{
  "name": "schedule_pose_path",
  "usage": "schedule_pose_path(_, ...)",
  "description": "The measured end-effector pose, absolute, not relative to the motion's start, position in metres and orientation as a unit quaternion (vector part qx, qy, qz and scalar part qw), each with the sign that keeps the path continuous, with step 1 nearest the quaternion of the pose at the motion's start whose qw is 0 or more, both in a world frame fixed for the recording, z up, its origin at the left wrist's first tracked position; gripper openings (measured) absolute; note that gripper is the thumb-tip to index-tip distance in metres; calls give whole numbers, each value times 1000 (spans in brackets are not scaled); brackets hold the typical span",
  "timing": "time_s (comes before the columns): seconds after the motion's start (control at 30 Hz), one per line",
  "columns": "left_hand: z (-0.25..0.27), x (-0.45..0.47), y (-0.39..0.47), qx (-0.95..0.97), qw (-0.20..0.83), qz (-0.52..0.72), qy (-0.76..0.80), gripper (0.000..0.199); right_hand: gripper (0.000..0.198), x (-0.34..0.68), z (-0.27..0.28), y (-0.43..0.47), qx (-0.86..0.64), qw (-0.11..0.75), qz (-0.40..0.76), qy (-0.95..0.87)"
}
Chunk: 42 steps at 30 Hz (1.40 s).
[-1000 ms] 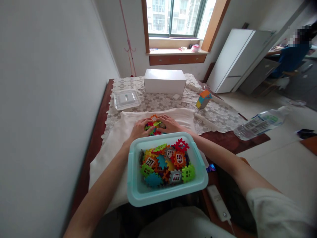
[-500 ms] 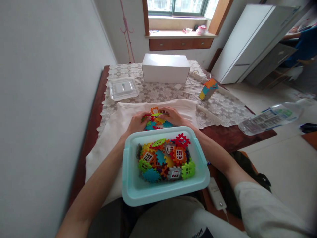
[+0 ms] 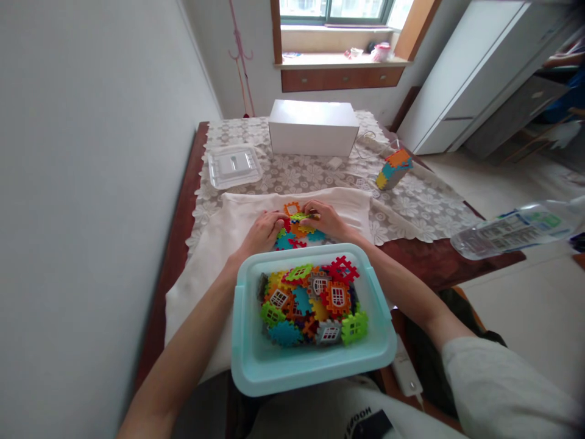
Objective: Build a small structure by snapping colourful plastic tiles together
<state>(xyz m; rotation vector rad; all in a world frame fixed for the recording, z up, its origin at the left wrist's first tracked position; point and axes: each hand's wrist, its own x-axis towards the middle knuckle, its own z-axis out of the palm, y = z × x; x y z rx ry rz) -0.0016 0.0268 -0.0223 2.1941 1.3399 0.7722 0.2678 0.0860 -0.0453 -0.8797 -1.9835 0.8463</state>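
- My left hand (image 3: 262, 231) lay on the cream cloth (image 3: 201, 268), fingers curled loosely toward the cluster of joined tiles (image 3: 297, 228), their tips touching its left edge.
- My right hand (image 3: 325, 218) was at the right side of the same cluster, thumb and forefinger pinched on a green tile (image 3: 301, 216) at its top.
- How tightly my left fingers gripped I could not tell; they seemed to brace the cluster rather than close on it.
- The cluster sat on the cloth, just beyond the far rim of the bin (image 3: 247, 360), between my two hands.
- An orange tile (image 3: 291, 208) stood at the cluster's far edge; blue and red pieces showed on its near side.
- The light blue bin rested close to me, near my lap, with loose tiles (image 3: 311, 299) of red, orange, green, blue and grey heaped inside.
- Farther off, on the lace tablecloth (image 3: 411, 201), a white box (image 3: 313, 128) stood at the far middle.
- A clear lid (image 3: 234, 166) lay to the far left of the box.
- A small built block (image 3: 393, 168) of tiles leaned on the right side of the table.
- A plastic bottle (image 3: 507, 231) lay at the right edge, apart from my hands.
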Motion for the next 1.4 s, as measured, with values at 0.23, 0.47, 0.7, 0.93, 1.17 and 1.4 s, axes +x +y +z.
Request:
schedule_pose_path(0.23,-21,-5,22,832,190,201,482,80,47,270,-42,82,-332,440,372,-747)
schedule_pose_path(0.47,-17,-4,22,835,189,196,479,64,34,271,-44,81,-331,396,348,-783)
schedule_pose_path(0.7,-16,-5,21,828,189,218,480,69,25,279,-43,78,-292,406,288,-817)
schedule_pose_path(0.93,-16,-12,14,841,144,231,468,68,31,284,-31,66,-327,285,223,-873)
schedule_pose_path(1.17,-22,-10,23,828,202,307,424,19,31,285,-29,67,-338,244,223,-881)
schedule_pose_path(1.4,-23,-4,25,829,191,316,419,18,33,288,-43,80,-357,315,243,-845)
